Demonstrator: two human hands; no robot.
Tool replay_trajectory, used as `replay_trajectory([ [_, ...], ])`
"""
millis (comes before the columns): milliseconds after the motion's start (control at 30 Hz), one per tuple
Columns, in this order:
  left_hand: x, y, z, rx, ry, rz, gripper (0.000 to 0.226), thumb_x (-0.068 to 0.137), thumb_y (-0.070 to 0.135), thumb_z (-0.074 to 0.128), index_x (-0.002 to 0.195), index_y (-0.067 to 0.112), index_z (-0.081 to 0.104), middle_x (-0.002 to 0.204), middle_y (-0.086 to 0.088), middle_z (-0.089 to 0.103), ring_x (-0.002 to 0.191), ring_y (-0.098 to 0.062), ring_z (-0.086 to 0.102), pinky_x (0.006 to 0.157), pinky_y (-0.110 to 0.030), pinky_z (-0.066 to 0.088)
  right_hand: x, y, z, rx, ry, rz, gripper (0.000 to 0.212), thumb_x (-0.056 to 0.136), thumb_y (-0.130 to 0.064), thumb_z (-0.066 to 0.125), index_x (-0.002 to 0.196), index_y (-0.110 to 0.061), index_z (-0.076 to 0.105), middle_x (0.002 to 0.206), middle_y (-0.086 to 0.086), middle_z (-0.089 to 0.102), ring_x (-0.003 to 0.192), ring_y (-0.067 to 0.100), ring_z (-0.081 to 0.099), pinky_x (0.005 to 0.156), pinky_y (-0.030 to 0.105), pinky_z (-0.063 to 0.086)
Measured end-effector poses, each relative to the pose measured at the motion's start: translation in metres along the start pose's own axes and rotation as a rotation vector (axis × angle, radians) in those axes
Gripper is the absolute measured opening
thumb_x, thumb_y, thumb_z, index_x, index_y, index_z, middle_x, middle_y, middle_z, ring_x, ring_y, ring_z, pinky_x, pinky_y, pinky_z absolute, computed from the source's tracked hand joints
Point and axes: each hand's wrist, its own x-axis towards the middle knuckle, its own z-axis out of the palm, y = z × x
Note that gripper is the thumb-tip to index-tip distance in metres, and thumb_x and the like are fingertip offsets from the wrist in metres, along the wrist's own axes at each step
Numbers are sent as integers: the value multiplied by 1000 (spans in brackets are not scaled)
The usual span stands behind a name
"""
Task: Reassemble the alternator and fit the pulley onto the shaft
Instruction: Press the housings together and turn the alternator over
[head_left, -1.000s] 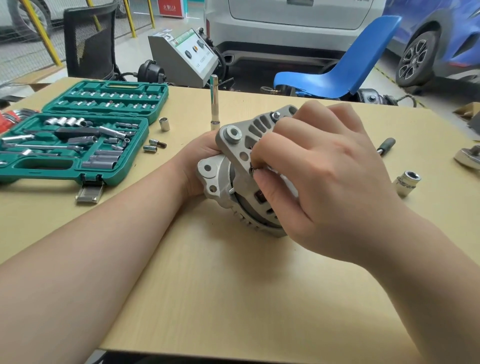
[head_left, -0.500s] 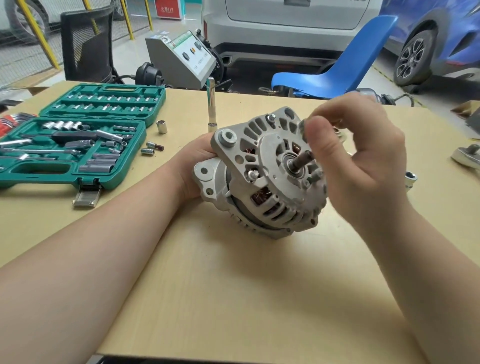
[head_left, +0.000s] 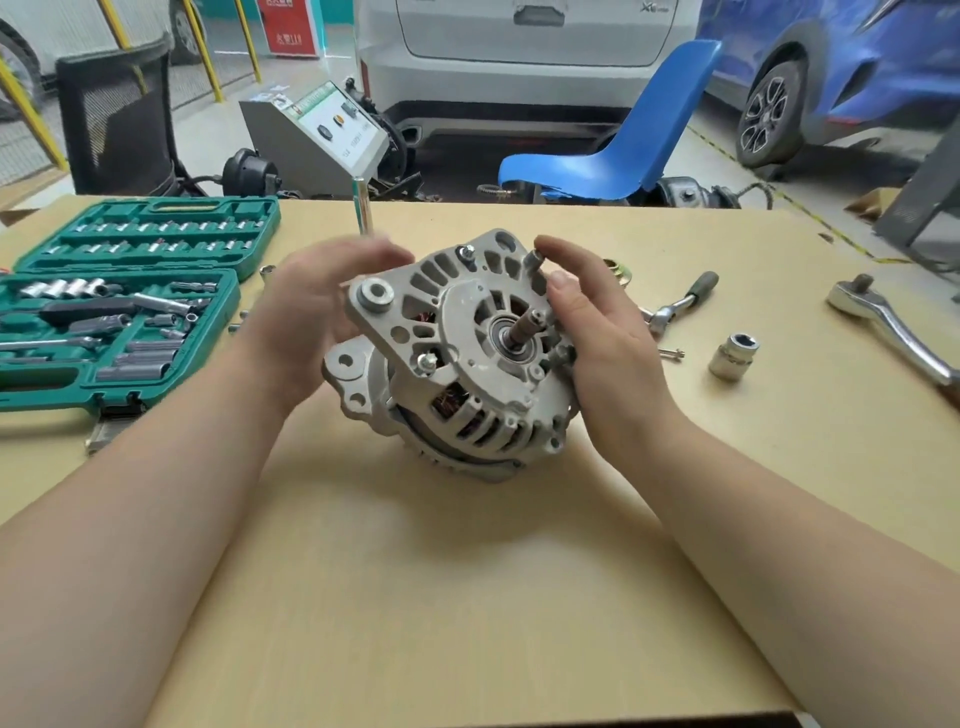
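Note:
The silver alternator (head_left: 457, 364) stands tilted on the wooden table (head_left: 467, 597), front face toward me, with its bare shaft (head_left: 524, 328) sticking out of the bearing. My right hand (head_left: 602, 343) grips the housing's right rim, thumb on the front face and fingers over the top edge. My left hand (head_left: 311, 322) is blurred at the upper left, its fingers stretched fairly straight behind the mounting ear. A yellowish round part (head_left: 619, 270), possibly the pulley, lies half hidden behind my right hand.
An open green socket set (head_left: 119, 306) lies at the left. An extension bar (head_left: 363, 213) stands upright behind the alternator. To the right are a ratchet (head_left: 683, 301), a small bolt (head_left: 672, 354), a loose socket (head_left: 733, 357) and a second ratchet (head_left: 893, 327).
My right hand left the shaft and took the housing's right rim. My left hand rose from the lower back of the housing to its upper left.

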Motion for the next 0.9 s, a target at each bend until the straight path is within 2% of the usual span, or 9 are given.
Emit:
replay_trajectory([
  [100,0,5,-9,-77,48,208,37,104,37,49,102,12,76,113,-12,72,108,-33,68,101,-57,50,1,0,-1,-19,4,4,32,110,-12,50,138,-22,61,93,-6,78,88,16,78,72,25,61],
  [200,-9,-2,-3,211,24,502,31,100,35,54,107,14,76,112,-12,72,111,-37,66,98,-52,52,3,0,-2,-52,34,18,34,109,-9,51,138,-23,63,89,-7,78,85,15,78,69,23,60],
  [333,-15,-8,10,557,126,737,23,102,27,60,108,11,76,105,-4,72,103,-23,68,89,-39,54,7,0,-3,-50,89,59,34,109,-13,54,140,-22,64,97,-9,81,89,14,80,69,23,61],
  [467,-20,-9,24,450,241,515,20,101,34,59,103,30,78,92,6,77,92,-23,70,82,-44,57,10,3,-6,-38,154,98,31,109,-18,58,139,-19,67,105,-9,81,93,8,79,71,19,60],
  [533,-18,-8,27,399,244,401,22,99,41,58,102,32,78,92,8,76,95,-26,71,86,-52,59,13,6,-8,-61,181,115,30,109,-20,57,137,-18,69,112,-7,80,97,7,78,75,19,60],
  [600,-16,-4,27,298,226,293,24,95,45,58,101,34,79,89,8,75,94,-31,72,79,-55,60,15,9,-12,-119,196,109,30,109,-25,57,135,-20,70,115,-6,79,102,5,76,82,22,60],
  [667,-12,-3,26,234,215,256,23,93,44,59,97,35,80,86,7,74,86,-24,71,67,-42,58,16,10,-15,-220,197,72,30,106,-33,57,129,-22,73,112,-10,79,103,3,75,86,24,59],
  [800,-4,-7,19,155,170,263,24,94,37,58,96,29,81,82,6,75,80,-17,69,64,-26,53,22,-1,-25,-448,181,-21,34,100,-47,51,102,-24,76,88,-6,79,91,17,76,82,43,59],
  [900,4,-13,9,89,134,250,26,96,32,57,96,24,82,86,1,76,83,-18,71,69,-25,57,34,-15,-44,-676,279,-57,29,97,-39,52,93,-22,75,79,-5,77,81,20,74,76,48,62],
])
